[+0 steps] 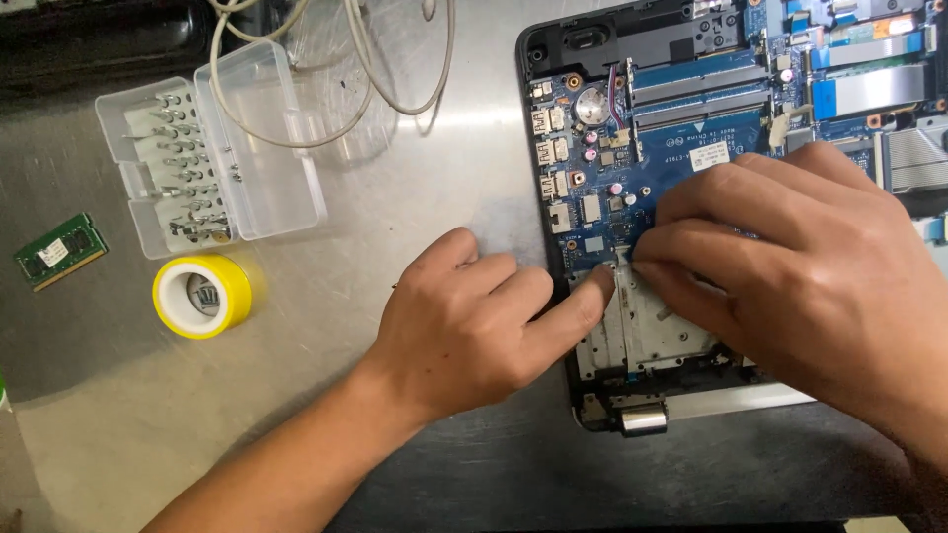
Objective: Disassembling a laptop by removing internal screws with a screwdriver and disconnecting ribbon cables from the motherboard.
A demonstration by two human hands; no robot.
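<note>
Pressing down at the near-left corner of an opened laptop [553, 148], with both hands meeting over a silver metal bracket plate [642, 331] set just below the blue circuit board [681, 148]. Left hand [474, 326] flat on the steel tabletop [425, 178], index fingertip extended and touching the plate's upper left edge; no closed grasp, nothing enclosed. Right hand [800, 276] arched over the plate's upper right area, fingertips bearing down at the seam between plate and board; whether anything is pinched beneath those fingertips cannot be told.

Handling judgement: plate likely thin, light and stiff, with sharp stamped edges; best taken by its outer edges. Board probably fragile, studded with small components and connectors; better contacted only at bare margins, never at the ribbon cables [859, 89] at upper right. Silver hinge [644, 419] seated at the near corner of the chassis, just below the plate.

Containers: clear plastic case [212, 148] lying open at upper left, left half holding rows of small metal driver bits, hinged lid half apparently bare, with a pale cable [365, 69] looped across it. Yellow tape roll [202, 294] just below the case. Green memory module [61, 252] near the left edge, well apart from the laptop.
</note>
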